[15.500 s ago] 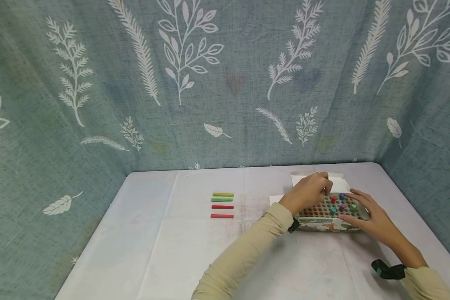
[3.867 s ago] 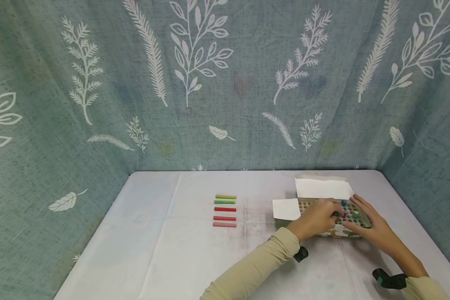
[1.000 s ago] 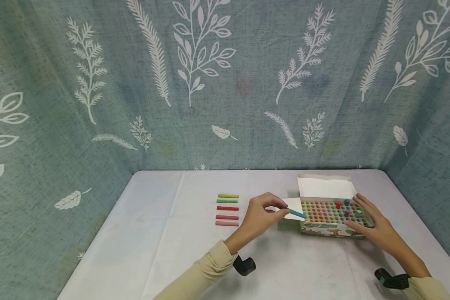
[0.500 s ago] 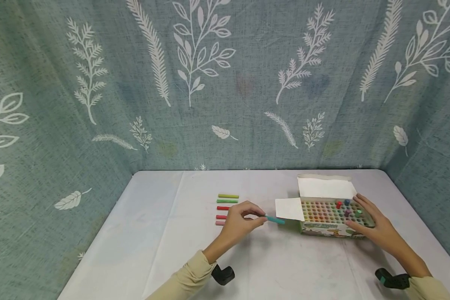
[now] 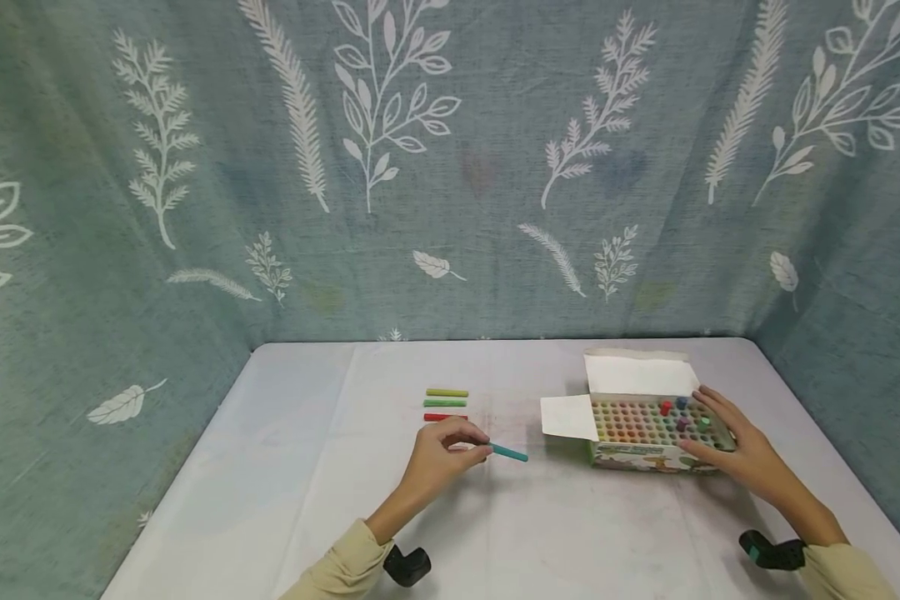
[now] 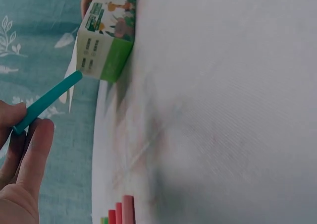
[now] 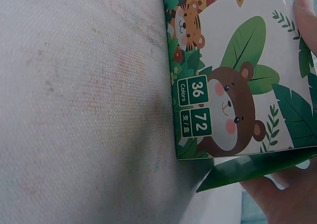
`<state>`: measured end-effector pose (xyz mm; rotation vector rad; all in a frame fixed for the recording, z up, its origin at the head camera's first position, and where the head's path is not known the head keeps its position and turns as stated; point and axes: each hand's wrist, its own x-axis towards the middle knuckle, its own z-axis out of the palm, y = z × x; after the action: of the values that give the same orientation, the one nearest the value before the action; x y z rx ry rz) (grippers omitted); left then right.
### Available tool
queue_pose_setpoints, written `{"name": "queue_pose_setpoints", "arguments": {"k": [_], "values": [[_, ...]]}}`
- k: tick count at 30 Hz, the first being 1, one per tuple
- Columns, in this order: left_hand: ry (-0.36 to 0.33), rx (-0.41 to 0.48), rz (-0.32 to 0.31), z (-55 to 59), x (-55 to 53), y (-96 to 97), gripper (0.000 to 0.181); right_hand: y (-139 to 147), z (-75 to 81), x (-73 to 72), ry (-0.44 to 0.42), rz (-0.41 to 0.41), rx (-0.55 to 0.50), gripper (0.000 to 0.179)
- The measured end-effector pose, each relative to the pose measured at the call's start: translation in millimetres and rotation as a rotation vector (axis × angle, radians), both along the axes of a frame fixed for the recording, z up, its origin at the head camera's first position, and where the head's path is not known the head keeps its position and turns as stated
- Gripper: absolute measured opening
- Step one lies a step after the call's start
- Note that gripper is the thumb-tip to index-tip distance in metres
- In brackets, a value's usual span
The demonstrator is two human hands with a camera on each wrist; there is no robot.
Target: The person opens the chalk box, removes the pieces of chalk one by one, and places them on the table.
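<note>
My left hand [image 5: 438, 454] pinches one end of a teal chalk stick [image 5: 510, 452] between thumb and fingertips, raised over the table beside a row of chalk. The stick's free end points right. In the left wrist view the teal stick slants up from the fingertips. At the right, my right hand [image 5: 735, 437] holds the right end of an open chalk box [image 5: 637, 457], thumb at its near edge, fingers at its back edge. Red [image 5: 666, 408], blue [image 5: 681, 403], purple [image 5: 682, 424] and green [image 5: 704, 425] sticks stand up in its holes.
The row holds a yellow-green stick [image 5: 447, 392], a green stick [image 5: 445, 403] and a red stick [image 5: 444, 417]. Pinkish sticks [image 6: 128, 210], hidden by the hand in the head view, show in the left wrist view. The box's white side flap [image 5: 568, 417] sticks out leftward.
Earlier a pink stick joined the row. The teal stick has come out of the box, and my left hand has carried it leftward to the row. My right hand stays at the box.
</note>
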<state>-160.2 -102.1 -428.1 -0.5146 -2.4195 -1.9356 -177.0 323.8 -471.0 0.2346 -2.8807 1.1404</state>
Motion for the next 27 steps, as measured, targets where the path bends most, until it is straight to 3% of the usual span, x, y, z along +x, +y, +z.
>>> {"name": "queue_pose_setpoints", "arguments": {"k": [11,18,27], "values": [[-0.100,0.103,0.020,-8.2,-0.1,-31.9,0.016,1,-1.9,-2.4,0.015,0.009,-0.016,0.086],[-0.117,0.076,0.071,-41.8,-11.1,-55.0,0.021,1,-3.9,-1.8,0.055,0.024,-0.038,0.084],[-0.144,0.080,0.105,-51.5,-12.8,-64.2,0.019,2,-5.2,-0.5,0.054,0.024,-0.046,0.084]]}}
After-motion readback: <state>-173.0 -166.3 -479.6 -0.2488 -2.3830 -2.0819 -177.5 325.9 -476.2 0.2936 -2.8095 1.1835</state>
